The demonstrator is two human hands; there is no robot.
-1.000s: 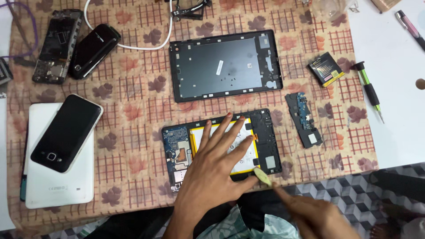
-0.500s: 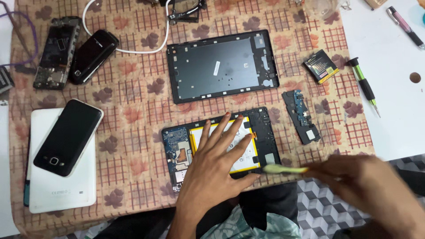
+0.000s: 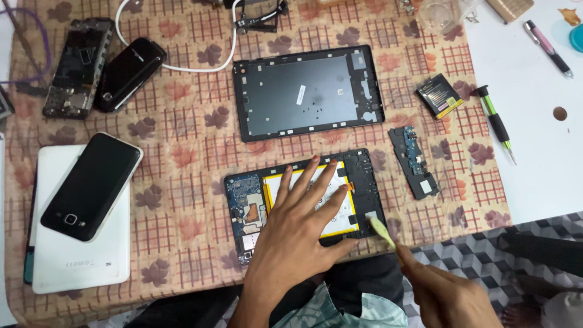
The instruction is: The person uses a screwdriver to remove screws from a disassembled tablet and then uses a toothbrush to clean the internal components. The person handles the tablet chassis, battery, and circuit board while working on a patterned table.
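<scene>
An opened tablet (image 3: 363, 176) with a blue circuit board and a yellow-edged white battery lies near the table's front edge. My left hand (image 3: 300, 228) rests flat on the battery with fingers spread. My right hand (image 3: 446, 291), low at the front right, pinches a pale yellow-green pry tool (image 3: 381, 229) whose tip touches the tablet's lower right corner. The tablet's dark back cover (image 3: 306, 91) lies just beyond, inner side up. A small loose circuit board (image 3: 415, 161) sits to the right of the tablet.
A black phone (image 3: 91, 185) lies on a white tablet (image 3: 82, 255) at the left. A stripped phone frame (image 3: 79, 67) and a dark phone (image 3: 129, 73) sit at the back left beside a white cable (image 3: 182, 67). A small battery (image 3: 439, 95), a green-handled screwdriver (image 3: 495, 121) and a pen (image 3: 546, 48) lie right.
My right hand has swung back in from the right, bringing the pry tool's tip to the tablet's lower right corner. My left hand has stayed flat on the battery.
</scene>
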